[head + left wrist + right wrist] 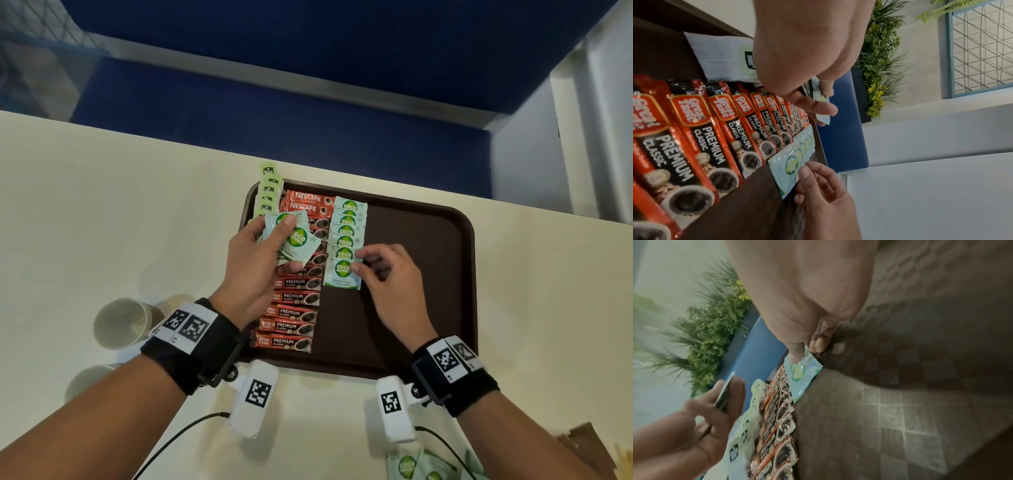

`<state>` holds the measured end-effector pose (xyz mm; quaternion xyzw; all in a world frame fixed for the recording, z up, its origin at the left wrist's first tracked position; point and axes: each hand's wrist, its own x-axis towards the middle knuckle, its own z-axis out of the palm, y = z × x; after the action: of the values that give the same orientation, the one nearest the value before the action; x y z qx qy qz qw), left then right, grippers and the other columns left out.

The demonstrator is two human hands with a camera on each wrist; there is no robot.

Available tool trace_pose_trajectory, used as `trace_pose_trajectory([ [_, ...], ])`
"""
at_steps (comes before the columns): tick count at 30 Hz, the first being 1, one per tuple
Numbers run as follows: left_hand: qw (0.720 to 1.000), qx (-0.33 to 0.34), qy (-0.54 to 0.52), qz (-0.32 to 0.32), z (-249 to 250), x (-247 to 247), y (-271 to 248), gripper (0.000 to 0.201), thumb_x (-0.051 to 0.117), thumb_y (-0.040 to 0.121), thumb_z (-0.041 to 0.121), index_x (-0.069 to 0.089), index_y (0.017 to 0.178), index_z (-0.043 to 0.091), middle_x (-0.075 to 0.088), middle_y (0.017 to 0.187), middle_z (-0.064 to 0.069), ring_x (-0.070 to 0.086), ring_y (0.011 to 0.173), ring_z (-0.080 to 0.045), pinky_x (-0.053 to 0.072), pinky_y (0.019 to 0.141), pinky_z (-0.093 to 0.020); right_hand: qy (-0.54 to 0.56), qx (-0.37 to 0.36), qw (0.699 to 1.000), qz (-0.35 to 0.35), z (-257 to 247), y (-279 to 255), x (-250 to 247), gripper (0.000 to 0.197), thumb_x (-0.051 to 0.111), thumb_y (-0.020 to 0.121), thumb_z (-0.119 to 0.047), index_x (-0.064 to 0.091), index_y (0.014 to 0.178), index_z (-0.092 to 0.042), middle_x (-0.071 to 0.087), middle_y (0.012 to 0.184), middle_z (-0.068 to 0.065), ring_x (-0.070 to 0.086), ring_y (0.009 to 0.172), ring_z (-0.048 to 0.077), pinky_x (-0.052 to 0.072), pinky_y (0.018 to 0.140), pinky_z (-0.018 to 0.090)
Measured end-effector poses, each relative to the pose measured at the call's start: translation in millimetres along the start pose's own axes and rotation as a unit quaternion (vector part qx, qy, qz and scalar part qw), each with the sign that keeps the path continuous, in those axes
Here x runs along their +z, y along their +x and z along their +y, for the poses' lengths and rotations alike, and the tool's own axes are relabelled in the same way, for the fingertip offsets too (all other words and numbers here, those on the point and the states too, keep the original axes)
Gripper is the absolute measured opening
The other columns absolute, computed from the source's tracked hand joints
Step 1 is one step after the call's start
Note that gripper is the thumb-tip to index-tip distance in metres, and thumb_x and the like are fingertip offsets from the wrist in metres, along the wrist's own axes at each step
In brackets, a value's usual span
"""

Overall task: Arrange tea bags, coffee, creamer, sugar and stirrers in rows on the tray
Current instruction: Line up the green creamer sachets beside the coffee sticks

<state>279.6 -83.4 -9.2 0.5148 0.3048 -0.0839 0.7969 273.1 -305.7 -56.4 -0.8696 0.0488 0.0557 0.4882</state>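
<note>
- Head view: the left hand (pixel 253 263) hovers over the coffee row, its fingers (pixel 286 221) and thumb curled round a fan of sugar sachets (pixel 296 241); at least three show, though the exact count cannot be told.
- The right hand (pixel 390 277) pinches the right edge of the nearest sugar sachet (pixel 342 274) between thumb and forefinger; that sachet lies flat on the brown tray (pixel 428 274).
- Beyond the right fingers, the sugar row (pixel 347 233) runs away from the person: six overlapping sachets, counting the pinched one.
- Under and beside the left fingers, the coffee sachets (pixel 291 311) form one column: two Nescafe at the far end, and five Great Taste sticks plain at the near end; the middle ones are hidden by the hand.
- Left of that hand's fingertips, green tea bags (pixel 269 192) overlap along the tray's left rim; about five show.
- On the counter (pixel 102 205), spare sugar packets (pixel 421 467) lie near the right forearm, and a cup (pixel 120 323) stands left of the left wrist.
</note>
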Motion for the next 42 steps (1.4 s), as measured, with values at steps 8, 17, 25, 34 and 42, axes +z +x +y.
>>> trace_pose_trajectory([
  [8, 1.000, 0.000, 0.000, 0.007, -0.7, 1.6, -0.7, 0.029, 0.075, 0.100, 0.028, 0.073, 0.127, 0.018, 0.083, 0.113, -0.004, 0.081, 0.100, -0.020, 0.060, 0.052, -0.022, -0.120, -0.062, 0.989, -0.054, 2.6, -12.1, 4.7, 0.040, 0.089, 0.087, -0.032, 0.066, 0.119, -0.026, 0.045, 0.124, -0.010, 0.053, 0.099, 0.001, 0.047, 0.081, 0.004],
  [17, 1.000, 0.000, 0.006, 0.005, -1.3, 3.1, -1.3, 0.025, 0.074, 0.101, 0.027, 0.073, 0.124, 0.020, 0.083, 0.113, -0.004, 0.082, 0.097, -0.018, 0.059, 0.051, -0.023, -0.140, -0.082, 0.986, -0.048, 4.1, -10.4, 7.3, 0.034, 0.087, 0.089, -0.030, 0.066, 0.115, -0.024, 0.044, 0.127, -0.007, 0.054, 0.110, 0.004, 0.052, 0.087, 0.014],
  [25, 1.000, 0.001, 0.011, 0.004, 0.1, 4.5, -1.7, 0.025, 0.074, 0.101, 0.028, 0.073, 0.125, 0.020, 0.083, 0.113, -0.003, 0.082, 0.099, -0.019, 0.060, 0.052, -0.023, -0.136, -0.081, 0.986, -0.058, 3.4, -7.4, 6.8, 0.034, 0.087, 0.089, -0.029, 0.066, 0.115, -0.023, 0.044, 0.127, -0.007, 0.056, 0.108, 0.004, 0.046, 0.081, 0.001],
  [34, 0.999, -0.001, 0.027, -0.036, -5.9, 15.1, -9.1, 0.024, 0.076, 0.100, 0.025, 0.072, 0.122, 0.016, 0.084, 0.108, -0.001, 0.082, 0.089, -0.018, 0.061, 0.053, -0.023, 0.123, -0.006, 0.992, -0.014, -46.2, -6.9, 0.8, 0.036, 0.088, 0.085, -0.040, 0.068, 0.109, -0.023, 0.069, 0.103, -0.003, 0.066, 0.085, 0.013, 0.055, 0.072, 0.021],
  [42, 0.997, 0.002, 0.032, -0.064, -6.5, 20.7, -12.2, 0.024, 0.075, 0.100, 0.027, 0.073, 0.119, 0.013, 0.083, 0.107, -0.006, 0.081, 0.087, -0.022, 0.064, 0.056, -0.027, 0.119, 0.040, 0.990, -0.059, -50.3, 5.1, -3.1, 0.014, 0.088, 0.088, -0.025, 0.078, 0.098, -0.022, 0.078, 0.094, -0.004, 0.073, 0.092, 0.015, 0.065, 0.077, 0.033],
])
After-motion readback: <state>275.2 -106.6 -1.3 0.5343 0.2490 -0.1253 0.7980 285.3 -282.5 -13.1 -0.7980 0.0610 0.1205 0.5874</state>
